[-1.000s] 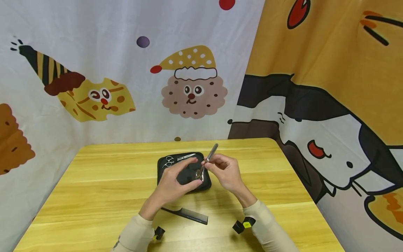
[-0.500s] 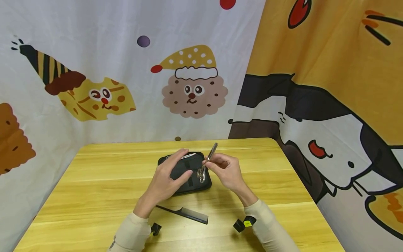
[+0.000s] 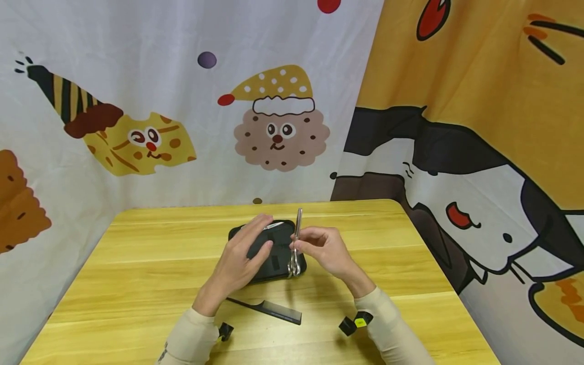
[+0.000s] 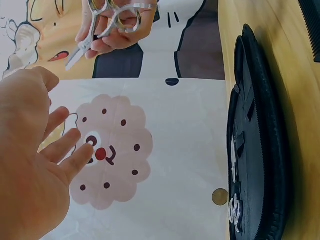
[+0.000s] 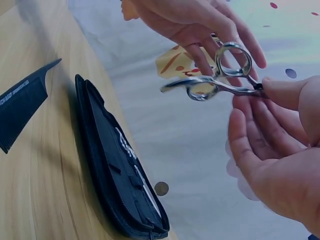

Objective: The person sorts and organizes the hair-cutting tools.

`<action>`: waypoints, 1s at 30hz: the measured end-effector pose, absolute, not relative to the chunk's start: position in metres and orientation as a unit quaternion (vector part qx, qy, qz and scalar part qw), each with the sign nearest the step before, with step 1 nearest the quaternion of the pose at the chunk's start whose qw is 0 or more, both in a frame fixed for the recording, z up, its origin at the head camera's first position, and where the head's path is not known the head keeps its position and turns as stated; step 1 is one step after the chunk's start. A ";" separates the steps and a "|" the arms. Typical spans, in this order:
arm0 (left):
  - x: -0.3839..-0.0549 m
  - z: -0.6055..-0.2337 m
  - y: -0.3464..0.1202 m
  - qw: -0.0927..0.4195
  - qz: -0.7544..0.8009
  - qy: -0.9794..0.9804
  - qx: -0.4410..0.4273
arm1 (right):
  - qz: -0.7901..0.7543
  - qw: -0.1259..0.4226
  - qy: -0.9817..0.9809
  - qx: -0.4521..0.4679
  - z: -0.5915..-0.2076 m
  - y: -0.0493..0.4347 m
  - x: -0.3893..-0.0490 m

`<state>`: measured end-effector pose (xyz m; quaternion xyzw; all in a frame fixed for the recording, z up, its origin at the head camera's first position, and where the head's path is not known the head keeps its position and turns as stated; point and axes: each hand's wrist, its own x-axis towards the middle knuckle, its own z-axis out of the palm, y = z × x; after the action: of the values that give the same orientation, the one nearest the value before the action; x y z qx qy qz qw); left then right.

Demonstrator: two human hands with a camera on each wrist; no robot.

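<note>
Nearest me on the yellow wood-grained table, a black comb bears pale lettering, too small to read. Beyond it, my right hand pinches silver scissors, raised, rings toward me, near an open black case; my left hand, fingers extended, holds nothing. Behind hangs cartoon-printed cloth.
</note>
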<state>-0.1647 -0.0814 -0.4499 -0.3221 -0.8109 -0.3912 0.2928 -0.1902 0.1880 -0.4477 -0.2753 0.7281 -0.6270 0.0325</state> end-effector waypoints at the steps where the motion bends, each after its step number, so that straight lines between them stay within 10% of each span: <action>1: -0.165 -0.450 -0.081 0.295 -0.389 -0.810 -0.325 | -0.628 0.047 0.727 -0.273 -0.447 0.188 -0.190; 30: -0.165 -0.460 -0.063 0.425 -0.186 -0.780 -0.419 | -0.636 0.287 0.677 -0.235 -0.449 0.191 -0.190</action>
<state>-0.1653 -0.0634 -0.4597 -0.4193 -0.7804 -0.1861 0.4250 -0.1897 0.1912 -0.4486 -0.2354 0.6770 -0.6357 0.2865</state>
